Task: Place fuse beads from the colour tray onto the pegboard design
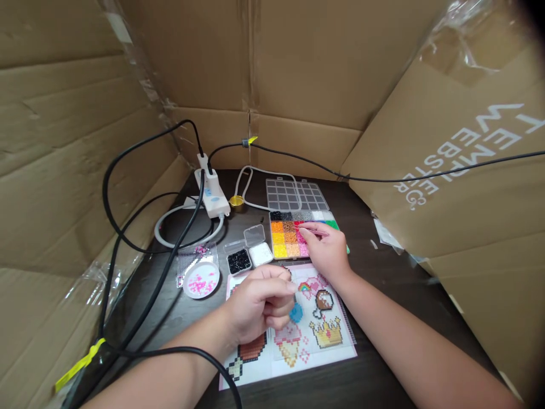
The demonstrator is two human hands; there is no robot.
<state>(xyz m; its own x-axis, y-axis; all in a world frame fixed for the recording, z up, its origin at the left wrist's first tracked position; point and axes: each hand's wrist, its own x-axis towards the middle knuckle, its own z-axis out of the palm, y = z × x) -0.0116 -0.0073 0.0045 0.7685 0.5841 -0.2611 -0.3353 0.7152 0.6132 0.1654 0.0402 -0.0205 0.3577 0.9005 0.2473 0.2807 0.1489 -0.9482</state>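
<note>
My left hand point(260, 304) hovers over a printed pattern sheet point(298, 335) with its fingers curled together in a pinch; what they hold is too small to make out. A small patch of blue beads point(296, 312) lies just right of its fingertips. My right hand point(326, 250) reaches over the bead box point(286, 236) of coloured compartments, fingers pinched at the red and pink cells. The sheet shows a crown, a heart and other pixel pictures under a clear pegboard.
A white dish with pink beads point(201, 279) sits left of the sheet. Two small tubs of black beads point(239, 261) and white beads point(260, 253) stand behind it. The clear box lid point(296, 195), a power strip point(213, 194) and black cables point(140, 307) lie further back. Cardboard walls surround the dark table.
</note>
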